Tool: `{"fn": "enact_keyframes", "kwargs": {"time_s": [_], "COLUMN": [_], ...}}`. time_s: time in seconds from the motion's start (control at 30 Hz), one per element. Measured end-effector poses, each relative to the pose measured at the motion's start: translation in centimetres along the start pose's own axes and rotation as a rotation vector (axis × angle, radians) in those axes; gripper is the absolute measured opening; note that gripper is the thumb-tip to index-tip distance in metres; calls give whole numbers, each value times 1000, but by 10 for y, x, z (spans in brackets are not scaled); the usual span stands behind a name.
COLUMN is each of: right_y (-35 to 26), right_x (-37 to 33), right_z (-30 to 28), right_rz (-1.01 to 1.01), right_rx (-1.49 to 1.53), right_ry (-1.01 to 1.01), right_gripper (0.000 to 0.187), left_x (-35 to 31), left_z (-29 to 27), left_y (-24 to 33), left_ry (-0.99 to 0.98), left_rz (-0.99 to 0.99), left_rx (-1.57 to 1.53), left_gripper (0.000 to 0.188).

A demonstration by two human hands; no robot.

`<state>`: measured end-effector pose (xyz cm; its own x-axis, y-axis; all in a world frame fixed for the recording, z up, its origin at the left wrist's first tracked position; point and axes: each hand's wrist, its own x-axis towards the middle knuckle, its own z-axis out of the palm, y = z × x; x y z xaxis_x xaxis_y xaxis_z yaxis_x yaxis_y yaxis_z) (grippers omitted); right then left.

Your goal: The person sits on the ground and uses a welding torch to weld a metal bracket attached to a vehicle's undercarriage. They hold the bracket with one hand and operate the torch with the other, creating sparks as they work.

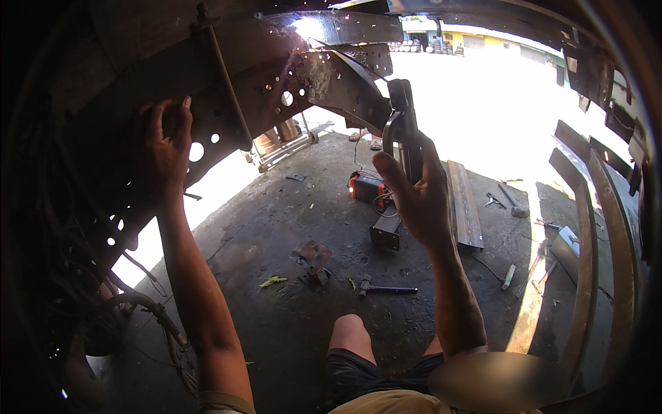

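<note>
A black welding electrode holder (400, 100) is gripped in my right hand (422, 196), raised at the right of centre. From its tip a thin electrode (355, 63) runs up and left to a bright white welding arc (308, 29) on a steel bracket (355, 29). My left hand (167, 153) is raised against the dark, hole-punched chassis beam (258, 76), fingers bent and apart, with nothing seen in them. A steel rod (229, 93) hangs in front of the beam, right of that hand.
Below lie a red-and-black welding machine (369, 188), square steel tube (386, 233), hammer (389, 290) and steel scraps (312, 257). Long steel bars (583, 255) stand at right, near scattered tools (516, 207). Cables (148, 303) hang at left. Another person's feet (376, 144) show beyond.
</note>
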<state>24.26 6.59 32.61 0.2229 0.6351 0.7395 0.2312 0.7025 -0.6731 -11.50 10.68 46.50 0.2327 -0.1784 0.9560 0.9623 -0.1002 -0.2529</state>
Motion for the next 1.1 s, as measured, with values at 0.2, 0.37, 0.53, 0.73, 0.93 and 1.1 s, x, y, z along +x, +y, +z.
{"fn": "enact_keyframes", "kwargs": {"time_s": [0.2, 0.37, 0.53, 0.73, 0.93, 1.1], "right_y": [-5, -4, -1, -1, 9, 1], "right_x": [-2, -1, 0, -1, 0, 0], "right_z": [-1, -1, 0, -1, 4, 1], "right_rz": [50, 84, 86, 100, 17, 62], "right_rx": [47, 31, -9, -36, 29, 4], "right_ry": [21, 12, 12, -32, 11, -22], "right_gripper": [67, 71, 76, 74, 78, 77], "left_x": [-2, -3, -2, -2, -2, -1], "left_z": [-1, 1, -1, -1, 2, 1], "left_y": [4, 0, 5, 0, -1, 0], "left_ry": [-32, -59, -56, -29, -15, -12], "left_rz": [-57, -76, -83, -23, -7, -14], "left_rx": [4, -17, 7, 29, 48, 26], "left_gripper": [38, 42, 42, 40, 40, 39]}}
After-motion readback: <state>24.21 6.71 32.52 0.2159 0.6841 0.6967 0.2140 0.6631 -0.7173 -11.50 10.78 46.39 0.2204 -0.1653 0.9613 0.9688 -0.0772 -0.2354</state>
